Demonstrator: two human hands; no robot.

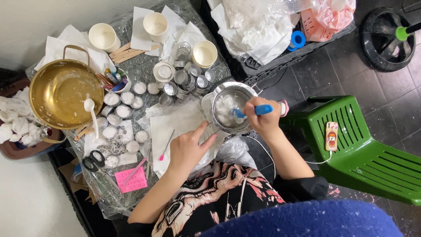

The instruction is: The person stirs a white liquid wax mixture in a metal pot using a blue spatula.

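My right hand (262,119) grips a blue-handled tool (258,110) whose tip dips into a small steel pot (218,93) holding white wax chunks. The pot stands at the right edge of a low foil-covered table (140,72). My left hand (189,147) rests flat on white paper (169,125) just left of the pot, fingers spread, thumb near the pot's rim, holding nothing. Several small round tins (124,111), some filled with white wax, lie between the paper and a brass pot.
A brass pot (61,92) with a white spoon (91,112) sits at the left. White cups (205,53) stand at the back. Scissors (94,161) and a pink note (130,179) lie near the table's front. A green plastic chair (364,145) carrying a phone (331,136) stands at the right.
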